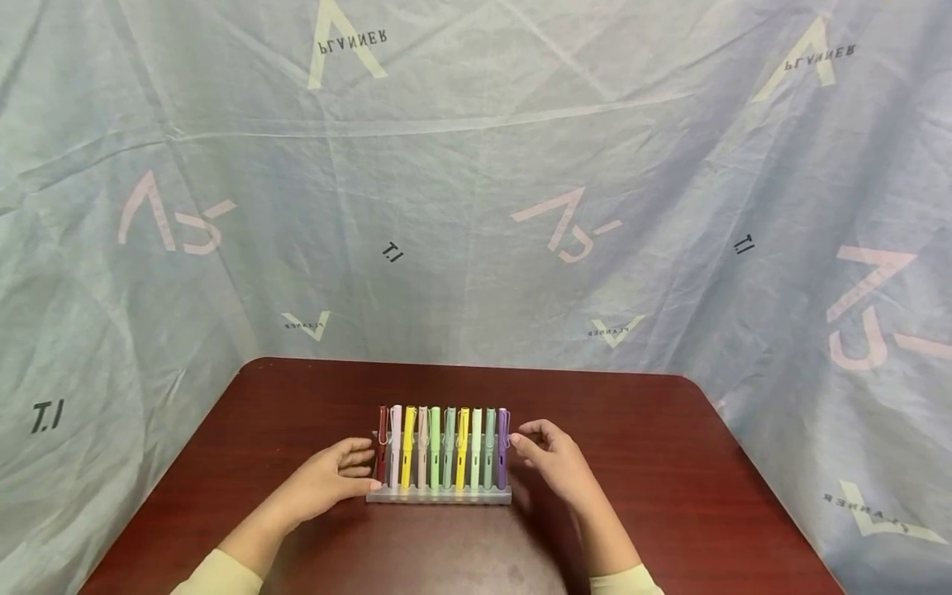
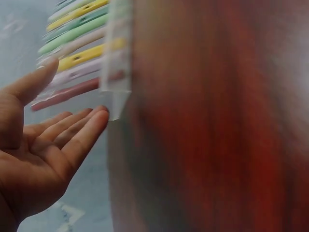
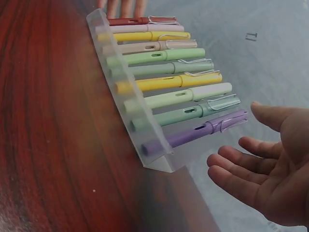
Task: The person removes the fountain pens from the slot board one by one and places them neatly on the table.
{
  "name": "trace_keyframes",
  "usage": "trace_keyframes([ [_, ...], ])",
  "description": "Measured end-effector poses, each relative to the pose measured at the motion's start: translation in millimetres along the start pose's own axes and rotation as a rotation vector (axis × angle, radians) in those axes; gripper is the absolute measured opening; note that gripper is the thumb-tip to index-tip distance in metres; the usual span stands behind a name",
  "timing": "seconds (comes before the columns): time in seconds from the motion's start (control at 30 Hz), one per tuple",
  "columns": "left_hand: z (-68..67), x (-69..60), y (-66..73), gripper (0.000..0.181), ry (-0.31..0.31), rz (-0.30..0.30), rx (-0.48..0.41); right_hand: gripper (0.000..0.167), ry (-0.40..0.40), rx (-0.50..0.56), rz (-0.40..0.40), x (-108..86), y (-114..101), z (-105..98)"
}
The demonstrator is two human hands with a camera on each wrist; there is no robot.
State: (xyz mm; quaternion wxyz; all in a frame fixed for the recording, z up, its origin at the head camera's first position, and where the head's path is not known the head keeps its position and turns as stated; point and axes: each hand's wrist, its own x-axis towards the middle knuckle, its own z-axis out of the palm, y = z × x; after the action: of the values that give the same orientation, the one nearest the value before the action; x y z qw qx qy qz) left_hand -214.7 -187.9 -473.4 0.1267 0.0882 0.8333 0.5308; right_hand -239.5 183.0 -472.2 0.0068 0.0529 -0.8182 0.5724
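Several coloured pens stand side by side in a clear holder [image 1: 439,497], from a dark red pen [image 1: 383,446] at the left end to a purple pen [image 1: 503,450] at the right. My left hand [image 1: 323,487] is at the holder's left end, fingers extended and thumb near its front corner; whether it touches is unclear. My right hand [image 1: 554,463] is beside the purple pen, its fingers loosely bent and apart from the holder in the right wrist view. Neither hand grips anything.
The holder stands on a dark red wooden table [image 1: 632,446] with rounded back corners. Grey-blue cloth [image 1: 468,207] with printed letters hangs behind the table and along both sides.
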Motion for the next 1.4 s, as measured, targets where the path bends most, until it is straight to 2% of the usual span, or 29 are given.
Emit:
trace_keyframes([
  [0.07,2.2,-0.6,-2.5,0.074,-0.027,-0.006,0.003,0.03,-0.018,0.005,0.017,1.5,3,1],
  [0.2,6.6,-1.9,-8.2,0.058,-0.034,0.009,0.069,0.035,-0.067,0.033,0.045,3.2,10,4],
  [0.43,10.1,-2.7,-15.9,0.034,0.02,0.063,0.212,0.042,-0.137,0.082,0.065,6.7,19,9],
  [0.67,13.1,-2.9,-16.6,0.016,0.069,0.062,0.359,0.04,-0.169,0.112,0.071,6.6,23,16],
  [0.8,14.3,-2.4,-17.1,0.012,0.086,0.08,0.402,0.034,-0.151,0.108,0.059,6.8,26,20],
  [1.0,15.2,-0.6,-17.7,0.011,0.104,0.082,0.421,0.028,-0.113,0.117,0.06,8.4,28,23],
  [1.4,16.4,-1.5,-17.9,0.011,0.111,0.081,0.476,0.019,-0.084,0.158,0.046,6.2,18,19],
])
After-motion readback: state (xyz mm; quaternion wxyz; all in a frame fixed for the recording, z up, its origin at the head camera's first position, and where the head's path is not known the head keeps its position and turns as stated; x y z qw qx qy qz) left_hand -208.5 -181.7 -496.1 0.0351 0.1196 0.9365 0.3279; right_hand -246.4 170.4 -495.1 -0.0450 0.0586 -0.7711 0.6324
